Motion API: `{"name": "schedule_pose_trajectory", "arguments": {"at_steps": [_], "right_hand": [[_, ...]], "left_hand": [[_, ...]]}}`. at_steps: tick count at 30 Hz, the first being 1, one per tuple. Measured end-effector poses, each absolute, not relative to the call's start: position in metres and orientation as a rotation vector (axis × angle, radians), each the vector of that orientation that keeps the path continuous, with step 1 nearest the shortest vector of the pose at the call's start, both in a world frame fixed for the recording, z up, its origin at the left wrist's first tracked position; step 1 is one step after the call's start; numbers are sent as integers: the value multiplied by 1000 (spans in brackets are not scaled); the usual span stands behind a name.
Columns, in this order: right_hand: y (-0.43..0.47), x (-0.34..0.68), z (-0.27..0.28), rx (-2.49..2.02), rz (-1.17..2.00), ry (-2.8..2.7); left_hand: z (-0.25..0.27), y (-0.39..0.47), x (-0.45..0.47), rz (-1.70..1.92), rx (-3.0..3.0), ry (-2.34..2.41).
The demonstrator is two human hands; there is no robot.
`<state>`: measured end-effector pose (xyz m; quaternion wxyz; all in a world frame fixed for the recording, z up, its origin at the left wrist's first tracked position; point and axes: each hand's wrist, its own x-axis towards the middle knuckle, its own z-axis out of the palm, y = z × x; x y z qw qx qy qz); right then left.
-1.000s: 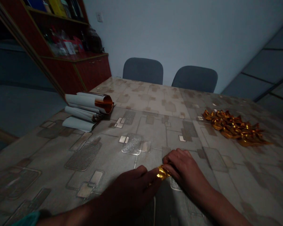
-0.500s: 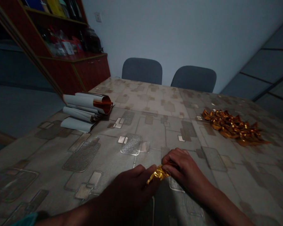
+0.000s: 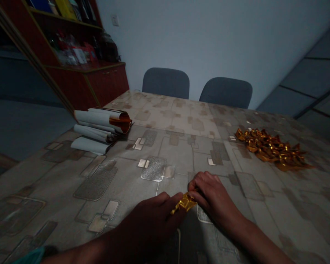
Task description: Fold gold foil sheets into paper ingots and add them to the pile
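Observation:
A small piece of shiny gold foil paper (image 3: 187, 202), creased and folded, is held between my two hands near the front of the table. My left hand (image 3: 156, 216) is closed on its left end, thumb and fingers pinching it. On the other end, the fingers of my right hand (image 3: 209, 190) are curled and pressed together. Much of the foil is covered by my fingers. Off to the right lies a cluster of folded gold foil pieces (image 3: 272, 148), set close together. At the left sits a stack of folded sheets (image 3: 96, 126), pale outside and gold-orange inside.
A patterned cloth covers the table (image 3: 176, 146). Two grey chairs (image 3: 165, 82) stand behind its far edge, against the wall. A red-brown cabinet (image 3: 107, 82) with bags and jars is at the back left.
My right hand has shifted very slightly, its thumb pressing on the foil's right end. My left hand keeps its hold, and the foil pieces and stack are unmoved.

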<state>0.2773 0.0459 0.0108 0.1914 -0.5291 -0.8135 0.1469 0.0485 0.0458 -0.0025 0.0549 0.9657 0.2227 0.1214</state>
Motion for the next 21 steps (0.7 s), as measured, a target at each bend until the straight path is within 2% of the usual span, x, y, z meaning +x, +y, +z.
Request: {"name": "schedule_pose_trajectory", "arguments": {"at_steps": [7,13,21], "right_hand": [[47,276,12,-1531,394,-2322],[47,274,11,-1520,321,-2350],[39,290,21,-1360,171,-2308]], "left_hand": [[-3,44,49,380,2928,727],[9,47,50,316,3012,578],[11,50,51,292,3031,643]]}}
